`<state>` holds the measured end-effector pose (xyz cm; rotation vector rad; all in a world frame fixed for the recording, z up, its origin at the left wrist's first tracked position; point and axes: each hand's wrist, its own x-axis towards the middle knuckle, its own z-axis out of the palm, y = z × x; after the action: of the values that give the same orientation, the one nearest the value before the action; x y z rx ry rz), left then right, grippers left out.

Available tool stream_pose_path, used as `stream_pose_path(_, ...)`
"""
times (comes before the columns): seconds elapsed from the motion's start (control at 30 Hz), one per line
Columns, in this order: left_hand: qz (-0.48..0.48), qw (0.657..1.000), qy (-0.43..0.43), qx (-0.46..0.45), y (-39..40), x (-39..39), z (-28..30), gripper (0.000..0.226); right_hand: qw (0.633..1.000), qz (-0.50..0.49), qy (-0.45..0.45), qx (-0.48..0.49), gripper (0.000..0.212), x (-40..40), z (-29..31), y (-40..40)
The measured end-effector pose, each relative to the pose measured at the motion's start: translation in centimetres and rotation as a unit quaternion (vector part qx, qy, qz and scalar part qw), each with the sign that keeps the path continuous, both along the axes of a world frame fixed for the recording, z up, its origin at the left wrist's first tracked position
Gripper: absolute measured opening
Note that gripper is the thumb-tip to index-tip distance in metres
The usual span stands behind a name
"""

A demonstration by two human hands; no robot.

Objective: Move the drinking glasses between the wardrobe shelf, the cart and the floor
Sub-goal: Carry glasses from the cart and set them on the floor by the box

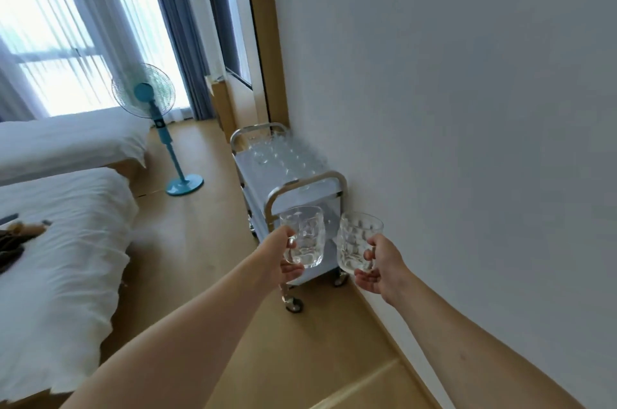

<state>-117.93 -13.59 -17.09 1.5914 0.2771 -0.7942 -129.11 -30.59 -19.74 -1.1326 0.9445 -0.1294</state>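
Both my arms reach forward, each hand carrying a clear dimpled glass mug. My left hand (283, 256) grips the handle of one mug (305, 235), held upright. My right hand (380, 266) grips the handle of the other mug (355, 241), also upright and close beside the first. Just beyond them stands a grey cart (267, 174) with a chrome rail, set against the white wall. Several more clear glasses (283, 154) stand on its top shelf. The wardrobe shelf is out of view.
A white wall (467, 108) runs along the right. Two white beds (60, 235) fill the left side. A teal standing fan (157, 128) is on the wooden floor (200, 241) between the beds and the cart. A window with curtains lies behind.
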Motion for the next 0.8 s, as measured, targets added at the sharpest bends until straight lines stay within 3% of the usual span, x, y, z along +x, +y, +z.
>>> stream_pose_path(0.43, 0.137, 0.99, 0.007, 0.005, 9.8, 15.3, -3.3, 0.028, 0.985, 0.168, 0.035, -0.002, 0.032, 19.8, -2.7, 8.1)
stream_pose_path(0.8, 0.093, 0.996, -0.013, -0.002, 14.8, 35.2, -3.8, 0.026, 0.991, 0.133, 0.015, -0.006, 0.033, 37.9, -2.9, 15.0)
